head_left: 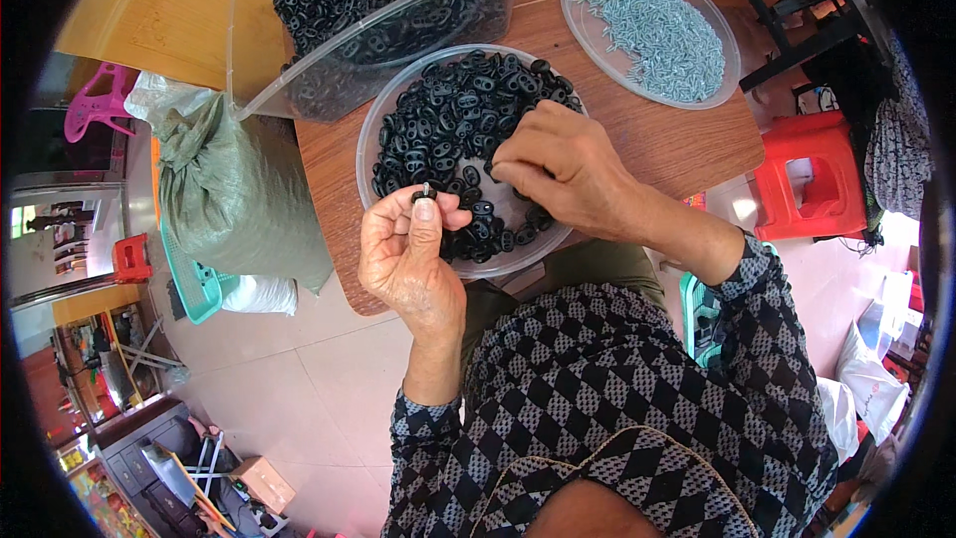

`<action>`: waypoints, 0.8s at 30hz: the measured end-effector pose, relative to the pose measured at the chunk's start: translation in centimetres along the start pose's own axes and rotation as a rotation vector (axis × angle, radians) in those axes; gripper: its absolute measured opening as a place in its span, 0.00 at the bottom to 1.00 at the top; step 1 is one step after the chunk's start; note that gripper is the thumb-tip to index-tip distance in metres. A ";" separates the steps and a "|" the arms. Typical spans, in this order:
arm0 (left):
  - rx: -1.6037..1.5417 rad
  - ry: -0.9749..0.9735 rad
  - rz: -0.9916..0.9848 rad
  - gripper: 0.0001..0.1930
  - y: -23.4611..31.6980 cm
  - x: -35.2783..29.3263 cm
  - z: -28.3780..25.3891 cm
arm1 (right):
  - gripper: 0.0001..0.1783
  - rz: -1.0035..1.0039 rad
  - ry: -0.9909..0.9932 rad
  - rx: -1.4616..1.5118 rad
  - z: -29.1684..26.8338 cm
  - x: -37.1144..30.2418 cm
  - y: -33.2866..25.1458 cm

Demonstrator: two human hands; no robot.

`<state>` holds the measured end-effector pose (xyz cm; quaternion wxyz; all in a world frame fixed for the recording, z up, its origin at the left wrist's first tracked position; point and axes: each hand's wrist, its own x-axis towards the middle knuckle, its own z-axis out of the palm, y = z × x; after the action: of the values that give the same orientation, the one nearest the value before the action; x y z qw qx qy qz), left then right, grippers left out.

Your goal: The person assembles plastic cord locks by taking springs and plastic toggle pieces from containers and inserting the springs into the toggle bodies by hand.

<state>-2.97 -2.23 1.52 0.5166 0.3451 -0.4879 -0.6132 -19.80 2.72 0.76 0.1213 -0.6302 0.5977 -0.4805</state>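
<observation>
Pinching a small black oval plastic piece (425, 193) upright between thumb and fingers, the left hand (406, 254) hovers beside the right hand (563, 174), whose closed fingertips dip into a clear round bowl (370, 130) of identical pieces.

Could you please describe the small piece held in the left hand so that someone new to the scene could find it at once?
Start at the round wooden table and find the clear round bowl of black oval pieces at its near edge. Just in front of that bowl, the left hand pinches one black piece between thumb and fingertips. Unlike the loose ones in the bowl, it is raised and has a small silvery bit on top.
</observation>
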 end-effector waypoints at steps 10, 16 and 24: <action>0.034 -0.040 -0.036 0.07 0.2 -0.5 -1.3 | 0.06 -0.292 -0.376 -0.480 2.0 -1.0 -0.1; 0.053 -0.017 -0.054 0.07 0.3 -0.7 -1.3 | 0.05 -0.265 -0.230 -0.413 2.2 -0.6 0.6; 0.015 -0.045 -0.073 0.07 0.2 -0.7 -1.3 | 0.05 -0.149 -0.217 -0.379 0.6 -0.3 0.9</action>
<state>-1.54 -1.82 1.31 0.4800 0.3527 -0.4912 -0.6356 -19.87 2.50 -0.32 0.0285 -0.7322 0.6125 -0.2965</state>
